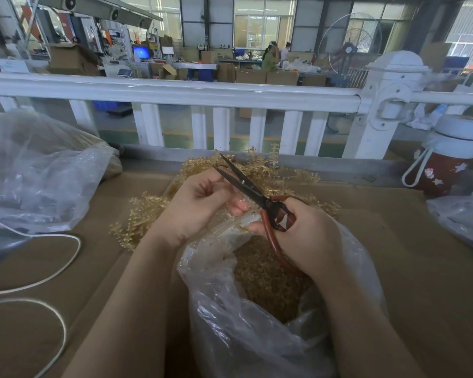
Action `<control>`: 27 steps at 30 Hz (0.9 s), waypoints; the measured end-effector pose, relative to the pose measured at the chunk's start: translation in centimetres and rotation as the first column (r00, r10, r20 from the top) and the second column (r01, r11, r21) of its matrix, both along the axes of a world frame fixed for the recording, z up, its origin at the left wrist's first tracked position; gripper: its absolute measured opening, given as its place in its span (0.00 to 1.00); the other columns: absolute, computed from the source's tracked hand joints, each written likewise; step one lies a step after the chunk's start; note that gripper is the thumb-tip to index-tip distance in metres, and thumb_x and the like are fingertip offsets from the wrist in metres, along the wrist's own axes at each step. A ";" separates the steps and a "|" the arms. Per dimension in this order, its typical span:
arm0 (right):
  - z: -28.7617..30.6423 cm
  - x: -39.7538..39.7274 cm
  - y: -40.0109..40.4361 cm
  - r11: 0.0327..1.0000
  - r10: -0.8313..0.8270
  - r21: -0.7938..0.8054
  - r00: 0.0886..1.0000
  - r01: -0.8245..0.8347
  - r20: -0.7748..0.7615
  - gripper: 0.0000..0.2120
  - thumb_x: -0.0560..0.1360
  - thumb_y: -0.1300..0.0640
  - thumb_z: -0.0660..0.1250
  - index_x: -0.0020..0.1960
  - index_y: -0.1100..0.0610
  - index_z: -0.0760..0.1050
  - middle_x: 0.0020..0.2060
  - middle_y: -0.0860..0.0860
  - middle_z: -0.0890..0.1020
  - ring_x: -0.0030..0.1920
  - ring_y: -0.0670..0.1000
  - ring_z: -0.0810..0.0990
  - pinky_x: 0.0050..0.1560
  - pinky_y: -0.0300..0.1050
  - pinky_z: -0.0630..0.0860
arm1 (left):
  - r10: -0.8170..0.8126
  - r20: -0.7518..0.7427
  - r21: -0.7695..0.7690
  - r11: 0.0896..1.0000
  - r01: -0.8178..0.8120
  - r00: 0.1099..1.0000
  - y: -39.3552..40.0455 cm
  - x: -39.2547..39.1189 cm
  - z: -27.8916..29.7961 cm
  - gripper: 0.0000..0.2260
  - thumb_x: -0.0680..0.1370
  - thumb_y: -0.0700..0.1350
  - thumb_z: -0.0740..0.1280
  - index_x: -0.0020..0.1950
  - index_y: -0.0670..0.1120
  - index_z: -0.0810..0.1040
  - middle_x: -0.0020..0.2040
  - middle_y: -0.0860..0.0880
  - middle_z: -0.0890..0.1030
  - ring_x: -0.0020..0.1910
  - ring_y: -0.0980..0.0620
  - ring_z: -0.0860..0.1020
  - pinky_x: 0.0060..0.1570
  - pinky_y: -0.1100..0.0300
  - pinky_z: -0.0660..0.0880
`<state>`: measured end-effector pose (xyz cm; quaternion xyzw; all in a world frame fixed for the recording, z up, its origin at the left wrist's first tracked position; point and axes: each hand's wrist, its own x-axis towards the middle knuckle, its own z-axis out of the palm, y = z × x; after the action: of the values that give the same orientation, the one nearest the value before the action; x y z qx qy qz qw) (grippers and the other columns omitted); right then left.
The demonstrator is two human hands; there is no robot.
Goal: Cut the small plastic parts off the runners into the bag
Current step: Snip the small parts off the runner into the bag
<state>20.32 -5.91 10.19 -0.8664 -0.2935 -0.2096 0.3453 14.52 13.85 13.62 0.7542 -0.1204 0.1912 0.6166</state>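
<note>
Cardboard-topped table [393,241] by white railing [175,91] — hands over bag [257,336]: right [309,236] gripping scissors [246,186], left [200,203] pinching runner [236,223].

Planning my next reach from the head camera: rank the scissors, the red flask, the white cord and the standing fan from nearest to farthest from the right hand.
1. Scissors: held in the right hand.
2. Red flask: on the table, far right, by the railing.
3. White cord: far left of the table.
4. Standing fan: beyond the railing, out on the shop floor.
</note>
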 end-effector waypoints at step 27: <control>0.4 0.1 -0.1 0.957 0.138 0.288 0.934 -0.039 -0.331 0.24 0.59 0.25 0.73 0.39 0.45 0.81 0.34 0.37 0.83 0.36 0.39 0.82 0.34 0.37 0.78 | 0.068 -0.083 -0.042 0.997 -0.071 0.994 0.2 0.2 0.0 0.06 0.81 0.37 0.65 0.48 0.40 0.80 0.38 0.42 0.85 0.37 0.45 0.82 0.39 0.63 0.78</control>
<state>20.44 -5.96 10.59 -0.8186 -0.2348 -0.0766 0.5185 14.71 14.05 13.61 0.7510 -0.0646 0.1844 0.6307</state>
